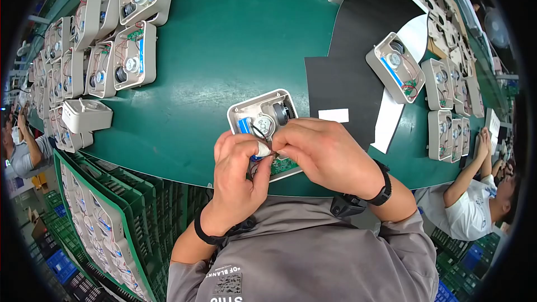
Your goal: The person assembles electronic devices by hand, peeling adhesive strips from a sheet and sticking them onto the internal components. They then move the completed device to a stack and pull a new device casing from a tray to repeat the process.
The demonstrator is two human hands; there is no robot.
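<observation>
A white plastic housing (pixel 254 100) lies open side up on the table in front of me. Inside it sit a round silver part (pixel 263 126), a black round part (pixel 281 113), a blue piece (pixel 244 125) and a green circuit board (pixel 284 165). Over its near half, my left hand (pixel 238 162) pinches thin dark wires (pixel 258 132); a white covering wraps one fingertip. My right hand (pixel 319 148) is closed against the left fingertips, also pinching the wires. Just where the fingertips meet, the wire ends are hidden.
Stacked open housings (pixel 134 61) fill the left side; more stand at the right (pixel 439 86). One housing (pixel 396 67) rests on black sheeting (pixel 347 78) beside a small white paper (pixel 333 115). A green crate (pixel 120 212) holds housings at lower left. People work at both sides.
</observation>
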